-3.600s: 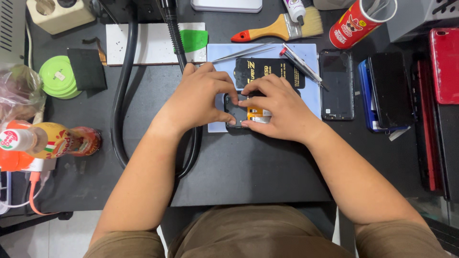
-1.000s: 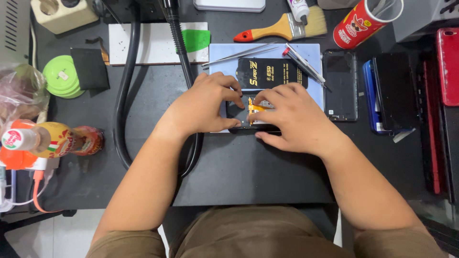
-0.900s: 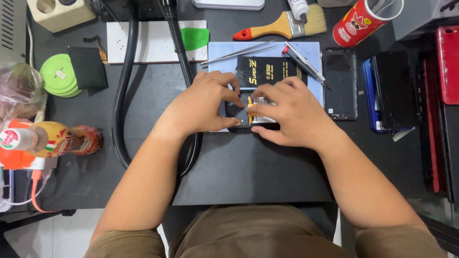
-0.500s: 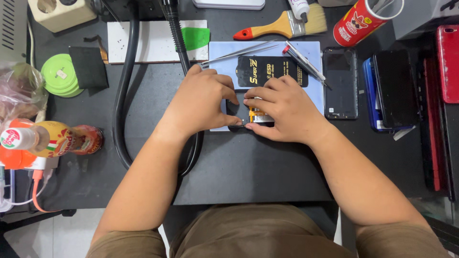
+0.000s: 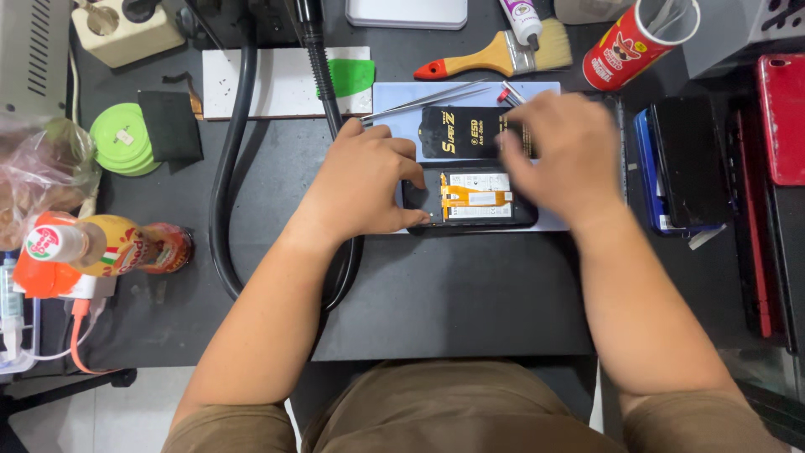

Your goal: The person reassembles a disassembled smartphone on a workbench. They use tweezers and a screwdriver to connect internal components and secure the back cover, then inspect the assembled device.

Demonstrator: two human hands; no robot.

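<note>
Left hand (image 5: pixel 365 184) pins the opened phone (image 5: pixel 471 198) on the counter (image 5: pixel 453 294) — right hand (image 5: pixel 563 151) hovers blurred, fingers loosely spread, apparently empty.

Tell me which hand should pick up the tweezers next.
Probably the right hand: it is raised and free beside the tweezers on the blue mat. The left hand is pinning the opened phone.

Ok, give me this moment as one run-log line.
left hand: steadying opened phone on mat | right hand: lifted above phone, blurred, looks empty | tweezers: lying on mat
</note>
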